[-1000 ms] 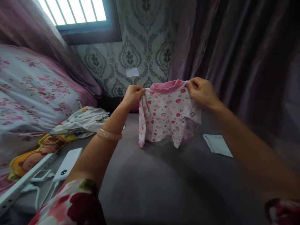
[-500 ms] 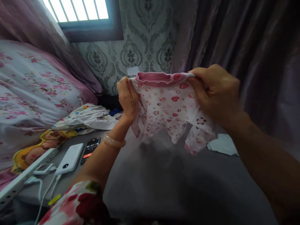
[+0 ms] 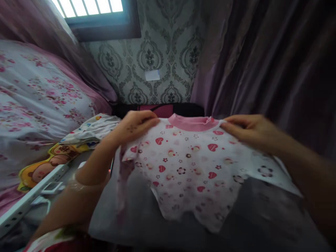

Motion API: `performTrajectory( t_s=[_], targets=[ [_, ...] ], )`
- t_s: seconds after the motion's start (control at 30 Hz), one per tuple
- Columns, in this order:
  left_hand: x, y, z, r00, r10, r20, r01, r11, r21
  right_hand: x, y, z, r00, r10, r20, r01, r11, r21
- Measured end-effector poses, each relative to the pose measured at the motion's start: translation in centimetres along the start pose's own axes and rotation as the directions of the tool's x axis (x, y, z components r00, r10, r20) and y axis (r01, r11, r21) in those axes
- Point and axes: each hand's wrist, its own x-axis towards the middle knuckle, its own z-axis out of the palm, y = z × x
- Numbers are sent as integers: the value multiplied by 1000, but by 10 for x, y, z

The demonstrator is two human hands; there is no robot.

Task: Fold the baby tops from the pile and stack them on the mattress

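Observation:
A small white baby shirt (image 3: 183,164) printed with red hearts and flowers hangs spread between my two hands, its pink collar (image 3: 195,124) uppermost. My left hand (image 3: 138,126) pinches the shoulder left of the collar. At the opposite shoulder, my right hand (image 3: 246,129) grips the cloth between thumb and fingers. Both sleeves dangle outward, and the lower hem is blurred by motion. The shirt is above a grey surface (image 3: 107,210).
Crumpled white clothing (image 3: 97,127) lies at the left, by a yellow cartoon cushion (image 3: 39,171). A white power strip (image 3: 31,192) with plugged cables runs along the left edge. Purple curtains (image 3: 244,63) hang at the right. A floral cloth (image 3: 44,94) fills the left side.
Both hands have moved lower and farther apart, stretching the shirt wider and flatter. My left forearm now covers most of the phone and power bank.

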Motion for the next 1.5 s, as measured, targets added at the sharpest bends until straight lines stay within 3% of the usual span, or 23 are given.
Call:
performTrajectory(
  t_s=[0.07,0.2,0.3,0.37,0.47,0.63,0.97,1.17,1.3,1.4,1.5],
  targets=[
    [7,-36,44,983,-35,180,50,996,-79,16,33,32,989,-5,146,4,1000,5],
    [3,-102,148,941,-52,335,86,992,-87,35,107,113,962,-4,272,14,999,-36],
    [-6,-125,205,919,-129,372,150,988,-30,41,149,163,959,77,272,-31,985,-167],
    [-9,-132,226,900,-179,397,186,982,23,46,166,183,957,90,275,-28,975,-223],
    [-5,-137,238,881,-246,403,226,969,96,56,181,197,950,82,301,5,961,-278],
    [10,-145,241,877,-298,376,233,950,208,77,197,208,948,77,310,35,939,-341],
    [52,-169,249,875,-360,323,231,898,375,134,206,219,951,74,300,107,833,-543],
    [65,-189,257,840,-348,416,271,934,234,148,214,228,941,102,324,71,874,-480],
    [76,-189,264,816,-344,464,329,937,115,161,210,237,921,96,379,54,929,-367],
    [82,-182,273,824,-340,453,379,925,6,166,205,245,917,111,384,32,937,-347],
    [80,-179,280,847,-352,399,383,924,1,164,203,253,934,111,340,27,926,-377]
  ],
)
